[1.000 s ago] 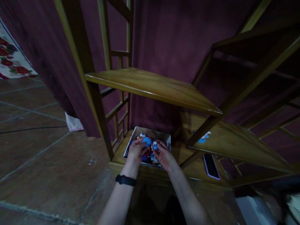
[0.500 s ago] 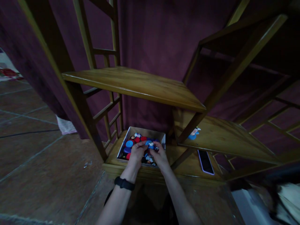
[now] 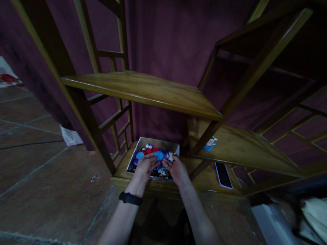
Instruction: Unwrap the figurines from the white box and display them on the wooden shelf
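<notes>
A shallow white cardboard box point(image 3: 133, 157) holds small cartoon figurines and round red, blue and purple discs. Over it, my left hand point(image 3: 145, 166) pinches a flat blue disc point(image 3: 158, 155) by its edge. A small figurine point(image 3: 169, 156) with white and dark parts is between the fingers of my right hand point(image 3: 177, 169), just right of the disc. Its finer details are too small to make out. Another blue disc point(image 3: 140, 155) lies in the box, left of my left hand. My hands and wrists hide part of the box's front.
The box stands on the low base of a wooden shelf unit point(image 3: 143, 90). On a raised shelf to the right sits a blue and white figurine point(image 3: 209, 144). Below it lies a phone point(image 3: 223, 175) with a purple edge. A slanting post stands between box and phone.
My hands, earlier close together around a blue and white figurine, have moved apart. The blue disc now shows in my left hand and a figurine in my right.
</notes>
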### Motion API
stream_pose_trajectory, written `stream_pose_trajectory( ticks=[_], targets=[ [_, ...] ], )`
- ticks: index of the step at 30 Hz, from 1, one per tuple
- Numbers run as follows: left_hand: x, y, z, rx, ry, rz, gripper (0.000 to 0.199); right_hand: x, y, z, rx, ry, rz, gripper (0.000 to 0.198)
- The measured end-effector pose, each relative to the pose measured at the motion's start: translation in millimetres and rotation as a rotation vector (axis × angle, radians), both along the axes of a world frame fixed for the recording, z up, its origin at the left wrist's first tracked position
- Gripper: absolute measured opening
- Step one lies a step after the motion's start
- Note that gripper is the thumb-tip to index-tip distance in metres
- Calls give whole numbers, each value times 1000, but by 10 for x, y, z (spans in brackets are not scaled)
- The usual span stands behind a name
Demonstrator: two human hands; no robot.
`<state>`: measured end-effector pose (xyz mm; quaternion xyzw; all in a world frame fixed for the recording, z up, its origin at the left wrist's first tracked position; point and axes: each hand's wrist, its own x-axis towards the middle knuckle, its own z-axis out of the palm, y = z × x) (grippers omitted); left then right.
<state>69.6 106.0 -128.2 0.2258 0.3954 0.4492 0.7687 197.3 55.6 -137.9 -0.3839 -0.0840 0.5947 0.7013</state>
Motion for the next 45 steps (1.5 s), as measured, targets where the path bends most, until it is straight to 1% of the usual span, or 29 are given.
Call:
stream_pose_trajectory(
  ticks=[3, 7, 12, 17, 22, 33, 38, 42, 45],
  targets=[
    [-2, -10, 2, -4, 19, -16, 17, 16, 13, -39, 29, -108, -54, 20],
    [4, -16, 2, -19, 22, -24, 16, 40, 28, -57, 10, -281, -100, 25],
    [25, -20, -12, -44, 6, -48, 12, 13, 25, -24, 96, -294, -78, 30],
    [49, -38, -23, -36, -5, -76, 9, -9, 28, -17, 94, -458, -102, 37],
    [67, -53, -18, -52, -18, -102, 8, 2, 23, -17, 74, -581, -107, 36],
    [121, -90, 11, -51, -3, -55, 6, -2, 42, -24, 95, -675, -91, 37],
    [121, -100, 30, -57, -8, -78, 5, 36, 47, -21, 95, -740, -81, 37],
    [117, -117, 27, -47, -18, -76, 10, 59, 70, -36, 89, -782, -95, 35],
    [155, -144, 7, -20, -26, -34, 16, 51, 91, -56, 89, -824, -124, 34]
  ],
)
